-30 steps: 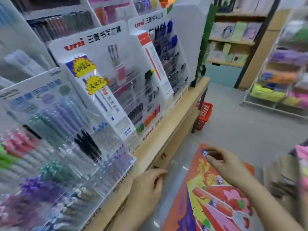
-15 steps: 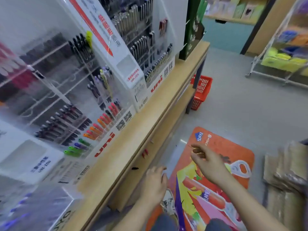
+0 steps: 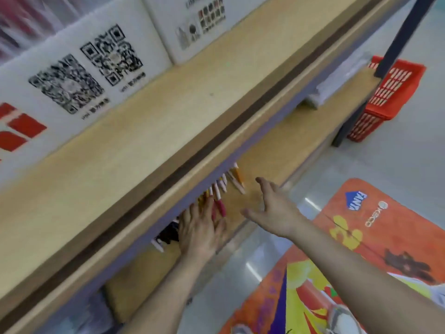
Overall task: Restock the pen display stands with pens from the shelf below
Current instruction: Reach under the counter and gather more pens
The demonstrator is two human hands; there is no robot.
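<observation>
Two hands work at the lower shelf (image 3: 284, 150), which sits under the top shelf (image 3: 149, 126). The overhang of the top shelf hides the rear of the lower shelf and the far ends of the pens (image 3: 219, 192). Motion blur softens the whole view. The display stands are cut off at the top edge, and only their white base panels show: one panel (image 3: 72, 68) with printed codes and a second panel (image 3: 192, 27) with small swatches. A dark object (image 3: 168, 233) just left of the left hand (image 3: 199, 231) cannot be identified.

Compared with the frame half a second earlier, the view sits lower and nearer, and the racks of pens in the stands are out of frame. The left hand was at the front edge of the shelving and now lies palm down inside the lower shelf, fingers straight, over the near end of the pen row. The right hand (image 3: 277, 210) was over the floor mat (image 3: 375, 237) with fingers curled and now hovers at the shelf front, fingers spread, holding nothing.

Count: two hands, two base panels, two printed codes, one red basket (image 3: 387, 92), one white pack (image 3: 337, 84) on the lower shelf, one floor mat. The pens lie side by side in one row, pink, white and orange, and blur prevents an exact count
</observation>
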